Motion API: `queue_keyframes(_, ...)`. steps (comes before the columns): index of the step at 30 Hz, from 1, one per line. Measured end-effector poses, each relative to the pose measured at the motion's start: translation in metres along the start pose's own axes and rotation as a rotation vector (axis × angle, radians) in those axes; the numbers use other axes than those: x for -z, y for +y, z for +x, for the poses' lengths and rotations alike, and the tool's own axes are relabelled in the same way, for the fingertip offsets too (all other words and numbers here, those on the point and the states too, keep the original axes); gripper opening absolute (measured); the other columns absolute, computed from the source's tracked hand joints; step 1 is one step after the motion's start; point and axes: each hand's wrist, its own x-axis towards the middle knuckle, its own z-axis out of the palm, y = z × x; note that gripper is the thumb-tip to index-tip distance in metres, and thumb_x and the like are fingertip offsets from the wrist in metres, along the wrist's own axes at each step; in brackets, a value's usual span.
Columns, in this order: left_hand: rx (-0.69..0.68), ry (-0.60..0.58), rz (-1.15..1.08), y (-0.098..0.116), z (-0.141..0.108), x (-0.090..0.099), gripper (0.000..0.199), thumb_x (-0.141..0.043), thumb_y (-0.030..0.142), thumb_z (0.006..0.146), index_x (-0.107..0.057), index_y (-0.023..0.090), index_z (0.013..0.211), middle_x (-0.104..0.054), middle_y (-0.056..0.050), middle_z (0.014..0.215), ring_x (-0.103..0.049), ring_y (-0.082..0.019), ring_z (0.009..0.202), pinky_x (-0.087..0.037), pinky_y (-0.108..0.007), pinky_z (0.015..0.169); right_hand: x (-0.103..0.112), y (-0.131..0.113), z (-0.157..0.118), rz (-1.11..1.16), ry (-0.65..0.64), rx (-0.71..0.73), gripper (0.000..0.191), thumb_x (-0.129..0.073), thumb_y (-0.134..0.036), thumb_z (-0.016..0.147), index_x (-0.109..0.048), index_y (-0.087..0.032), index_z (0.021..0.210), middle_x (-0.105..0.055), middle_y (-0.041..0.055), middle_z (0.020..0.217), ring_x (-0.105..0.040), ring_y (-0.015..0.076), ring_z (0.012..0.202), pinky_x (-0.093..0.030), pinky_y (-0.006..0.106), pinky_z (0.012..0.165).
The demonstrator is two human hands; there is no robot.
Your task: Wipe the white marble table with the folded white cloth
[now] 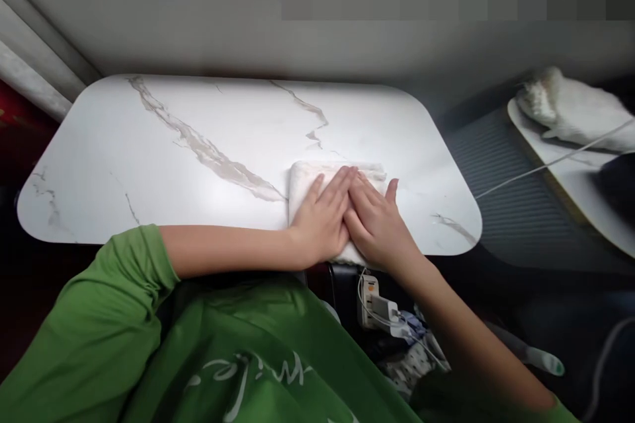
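A folded white cloth (307,178) lies flat near the front edge of the white marbled table (238,125), right of the middle. Both palms rest on it. My left hand (325,218) is flat on the cloth, its fingers stretched out and slightly spread. Beside it, my right hand (377,221) lies with fingers extended and the thumb sticking out, touching my left hand at the fingertips. Neither hand grips the cloth.
Below the front edge is a power strip (368,301) with a plugged-in charger and cables. At the right, a second white surface (585,178) bears a white cloth bundle (585,109). A thin white cable (536,168) runs from there to the table's right edge.
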Motion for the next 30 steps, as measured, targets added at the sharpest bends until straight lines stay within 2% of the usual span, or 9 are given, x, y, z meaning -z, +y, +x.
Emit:
queue_keyframes(2, 0.007, -0.002, 0.005, 0.012, 0.000, 0.000, 0.066, -0.028, 0.030, 0.092, -0.023, -0.004, 0.148, -0.020, -0.016, 0.157, -0.013, -0.028, 0.146, -0.013, -0.041, 0.120, 0.002, 0.002, -0.008, -0.003, -0.009, 0.017, 0.062, -0.027, -0.024, 0.090, -0.028, -0.010, 0.150, -0.040, 0.0129, 0.150, -0.031, 0.0289, 0.141, -0.014, 0.059, 0.117)
queue_keyframes(5, 0.009, -0.014, -0.032, 0.004, 0.031, -0.005, 0.068, -0.029, 0.032, 0.092, -0.023, -0.007, 0.147, -0.020, -0.020, 0.156, -0.015, -0.030, 0.146, -0.013, -0.042, 0.120, 0.000, 0.021, 0.014, 0.001, 0.004, -0.025, 0.063, -0.029, -0.022, 0.087, -0.030, -0.011, 0.149, -0.039, 0.0107, 0.151, -0.030, 0.0269, 0.142, -0.021, 0.053, 0.118)
queue_keyframes(10, -0.136, 0.118, -0.117, -0.055, 0.128, -0.017, 0.068, -0.032, 0.031, 0.088, -0.025, 0.001, 0.149, -0.023, -0.016, 0.157, -0.011, -0.028, 0.147, -0.006, -0.047, 0.119, -0.007, 0.077, 0.105, -0.044, 0.013, -0.172, 0.062, -0.024, -0.028, 0.091, -0.027, -0.015, 0.151, -0.034, 0.0093, 0.154, -0.028, 0.0296, 0.142, -0.021, 0.058, 0.115)
queue_keyframes(14, -0.025, 0.235, -0.172, -0.095, 0.196, -0.026, 0.066, -0.032, 0.036, 0.087, -0.032, 0.012, 0.148, -0.028, -0.009, 0.156, -0.005, -0.030, 0.147, 0.008, -0.054, 0.116, -0.014, 0.113, 0.179, -0.036, 0.086, -0.257, 0.058, -0.018, -0.029, 0.094, -0.032, -0.017, 0.148, -0.033, 0.0089, 0.154, -0.027, 0.0272, 0.143, -0.018, 0.058, 0.114)
queue_keyframes(18, 0.109, 0.257, -0.259, -0.104, 0.224, -0.031, 0.068, -0.027, 0.051, 0.087, -0.031, 0.023, 0.149, -0.030, 0.003, 0.155, 0.004, -0.032, 0.146, 0.019, -0.052, 0.114, -0.020, 0.131, 0.212, -0.013, 0.172, -0.252, 0.056, -0.011, -0.031, 0.096, -0.038, -0.022, 0.145, -0.037, 0.0081, 0.152, -0.030, 0.0241, 0.142, -0.018, 0.058, 0.114)
queue_keyframes(20, 0.142, 0.224, -0.292, -0.100, 0.221, -0.029, 0.069, -0.024, 0.054, 0.089, -0.028, 0.021, 0.150, -0.027, 0.004, 0.156, 0.002, -0.032, 0.146, 0.016, -0.050, 0.116, -0.018, 0.134, 0.212, -0.006, 0.150, -0.228, 0.055, -0.013, -0.034, 0.097, -0.036, -0.023, 0.146, -0.035, 0.0071, 0.153, -0.028, 0.0241, 0.142, -0.018, 0.057, 0.114)
queue_keyframes(24, 0.203, 0.139, -0.224, -0.075, 0.196, -0.013, 0.067, -0.027, 0.042, 0.093, -0.024, 0.006, 0.150, -0.020, -0.009, 0.159, -0.010, -0.033, 0.146, 0.002, -0.049, 0.118, -0.007, 0.131, 0.185, 0.003, 0.043, -0.166, 0.057, -0.018, -0.040, 0.098, -0.028, -0.020, 0.150, -0.027, 0.0070, 0.157, -0.021, 0.0267, 0.145, -0.014, 0.058, 0.115)
queue_keyframes(27, 0.213, 0.066, -0.182, -0.037, 0.167, -0.003, 0.068, -0.033, 0.035, 0.092, -0.023, 0.000, 0.150, -0.021, -0.018, 0.157, -0.012, -0.039, 0.145, -0.004, -0.054, 0.117, 0.006, 0.126, 0.135, 0.004, -0.025, -0.103, 0.058, -0.019, -0.041, 0.098, -0.023, -0.021, 0.152, -0.023, 0.0057, 0.159, -0.017, 0.0260, 0.146, -0.014, 0.056, 0.116)
queue_keyframes(30, 0.135, -0.017, -0.162, 0.011, 0.135, 0.001, 0.071, -0.036, 0.035, 0.091, -0.023, -0.004, 0.148, -0.024, -0.023, 0.154, -0.014, -0.043, 0.143, -0.009, -0.055, 0.117, 0.015, 0.122, 0.063, -0.011, -0.044, -0.112, 0.058, -0.017, -0.040, 0.098, -0.017, -0.025, 0.154, -0.021, 0.0025, 0.159, -0.017, 0.0242, 0.146, -0.014, 0.054, 0.117)
